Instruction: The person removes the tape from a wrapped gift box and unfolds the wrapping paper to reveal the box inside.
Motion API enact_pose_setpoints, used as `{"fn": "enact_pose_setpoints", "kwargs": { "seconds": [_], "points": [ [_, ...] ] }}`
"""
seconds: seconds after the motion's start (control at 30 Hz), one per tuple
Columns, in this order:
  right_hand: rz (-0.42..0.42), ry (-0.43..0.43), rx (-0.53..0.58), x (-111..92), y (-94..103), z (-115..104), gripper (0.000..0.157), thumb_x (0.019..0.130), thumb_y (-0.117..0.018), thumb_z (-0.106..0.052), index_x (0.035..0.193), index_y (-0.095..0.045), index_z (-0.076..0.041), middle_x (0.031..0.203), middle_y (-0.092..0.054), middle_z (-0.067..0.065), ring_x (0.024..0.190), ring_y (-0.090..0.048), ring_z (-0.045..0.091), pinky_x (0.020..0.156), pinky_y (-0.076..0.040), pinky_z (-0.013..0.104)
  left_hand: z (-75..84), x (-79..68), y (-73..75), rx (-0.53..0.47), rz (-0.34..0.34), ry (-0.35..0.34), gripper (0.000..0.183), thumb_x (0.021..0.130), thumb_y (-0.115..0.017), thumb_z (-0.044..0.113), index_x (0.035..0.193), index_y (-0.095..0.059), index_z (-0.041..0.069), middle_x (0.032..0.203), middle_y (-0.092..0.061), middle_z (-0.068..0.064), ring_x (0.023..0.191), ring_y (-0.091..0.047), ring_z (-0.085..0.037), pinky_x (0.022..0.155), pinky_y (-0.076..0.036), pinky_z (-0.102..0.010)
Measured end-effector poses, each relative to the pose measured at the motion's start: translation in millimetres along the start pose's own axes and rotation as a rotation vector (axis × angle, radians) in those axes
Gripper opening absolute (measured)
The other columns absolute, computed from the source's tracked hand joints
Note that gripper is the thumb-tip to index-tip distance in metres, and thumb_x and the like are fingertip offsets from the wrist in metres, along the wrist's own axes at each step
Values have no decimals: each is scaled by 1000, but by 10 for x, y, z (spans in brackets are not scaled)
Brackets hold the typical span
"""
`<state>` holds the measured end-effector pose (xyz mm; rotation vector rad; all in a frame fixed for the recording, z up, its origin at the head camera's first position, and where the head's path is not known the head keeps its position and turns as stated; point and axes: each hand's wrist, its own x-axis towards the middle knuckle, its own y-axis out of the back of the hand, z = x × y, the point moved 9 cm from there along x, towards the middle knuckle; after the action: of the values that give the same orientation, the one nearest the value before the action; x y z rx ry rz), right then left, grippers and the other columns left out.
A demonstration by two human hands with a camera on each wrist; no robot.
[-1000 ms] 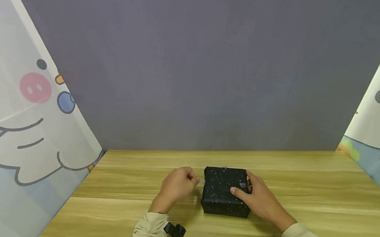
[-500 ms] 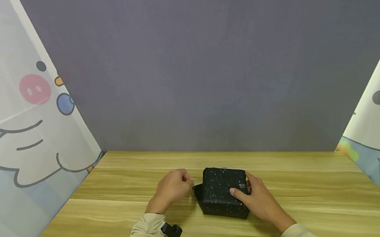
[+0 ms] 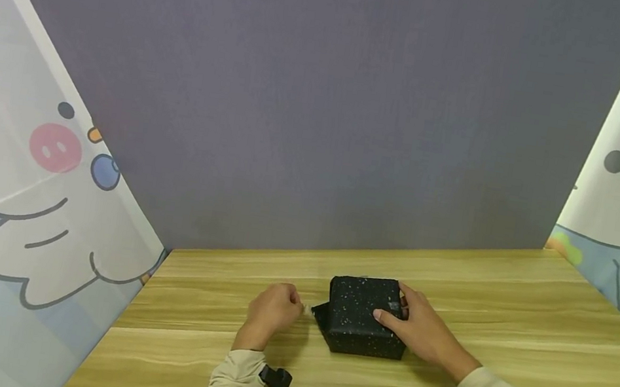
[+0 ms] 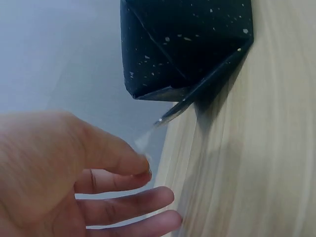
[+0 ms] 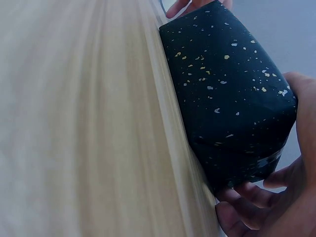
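A box wrapped in black speckled paper rests on the wooden table. Its left end has a folded paper flap pulled outward from the box. Between thumb and index finger my left hand pinches a strip of clear tape, whose other end sticks to the flap's tip. The other left fingers are loosely bent, clear of the paper. My right hand grips the box's right side, thumb on top and fingers against the end. A piece of tape shows on that right end.
The wooden table runs back to a grey upright panel. Cartoon-printed curtains hang at the left and right sides. Each wrist carries a small black camera.
My left hand has moved left and slightly toward me, drawing the tape and the end flap away from the box. The right hand keeps its hold on the box.
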<state>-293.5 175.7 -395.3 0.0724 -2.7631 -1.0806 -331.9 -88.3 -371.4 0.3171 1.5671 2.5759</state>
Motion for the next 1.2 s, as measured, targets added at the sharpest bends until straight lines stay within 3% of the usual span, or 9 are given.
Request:
{"fn": "enact_pose_setpoints", "kwargs": {
  "seconds": [0.2, 0.37, 0.57, 0.7, 0.8, 0.87, 1.0, 1.1, 1.2],
  "points": [
    [-6, 3, 7, -24, 0, -22, 99, 94, -59, -62, 154, -24, 8, 142, -43, 31, 119, -55, 40, 91, -49, 57, -55, -2, 0, 57, 1, 21, 17, 91, -67, 12, 76, -63, 19, 76, -60, 4, 62, -51, -15, 56, -43, -36],
    [-8, -7, 10, -28, 4, -7, 99, 94, -59, -62, 155, -23, 7, 144, -42, 31, 120, -54, 40, 92, -49, 57, -79, -2, -12, 56, -19, 27, 17, 88, -62, 7, 77, -64, 20, 78, -61, 4, 62, -51, -15, 56, -43, -36],
    [-1, 0, 8, -20, 11, 0, 99, 94, -58, -62, 155, -24, 8, 142, -42, 31, 119, -54, 40, 91, -49, 58, -76, 13, 5, 71, 10, 54, 13, 94, -64, 16, 82, -64, 21, 75, -60, 6, 58, -50, -15, 53, -40, -34],
    [-3, -4, 14, -21, 4, 2, 100, 94, -58, -63, 155, -23, 8, 143, -42, 31, 119, -54, 40, 91, -49, 57, 43, 28, 18, 51, 75, -16, 12, 97, -64, 23, 86, -68, 21, 72, -59, 7, 54, -48, -12, 50, -39, -32],
    [-3, -6, 18, -19, 0, 5, 100, 94, -58, -63, 155, -23, 7, 143, -42, 31, 120, -54, 40, 91, -49, 57, 187, 35, 20, 57, 134, -95, 10, 96, -66, 26, 92, -72, 20, 81, -64, 6, 60, -55, -12, 50, -43, -31],
    [-5, -7, 21, -15, 3, 5, 100, 94, -58, -64, 156, -22, 7, 144, -41, 30, 120, -54, 41, 91, -49, 57, 295, 32, 25, 39, 190, -151, 9, 95, -68, 25, 94, -74, 19, 88, -67, 4, 69, -61, -14, 55, -48, -33],
    [-4, -4, 26, -4, 19, -3, 100, 94, -58, -63, 156, -22, 7, 145, -40, 31, 120, -54, 41, 91, -49, 57, 537, -18, 47, -105, 270, -289, 10, 96, -68, 22, 100, -74, 15, 100, -68, 2, 89, -66, -20, 72, -55, -38],
    [1, -4, 26, -3, 18, -2, 99, 94, -58, -63, 155, -23, 8, 143, -42, 30, 118, -55, 39, 90, -50, 56, 691, -74, 7, -196, 250, -383, 11, 98, -67, 21, 104, -73, 14, 106, -66, 2, 98, -64, -22, 81, -54, -38],
    [0, -5, 23, -6, 5, 8, 98, 95, -57, -62, 155, -24, 8, 141, -43, 30, 117, -56, 38, 89, -51, 54, 790, -121, -82, -190, 215, -444, 12, 98, -67, 23, 106, -73, 15, 108, -62, 3, 99, -61, -21, 80, -52, -35]
  ]
}}
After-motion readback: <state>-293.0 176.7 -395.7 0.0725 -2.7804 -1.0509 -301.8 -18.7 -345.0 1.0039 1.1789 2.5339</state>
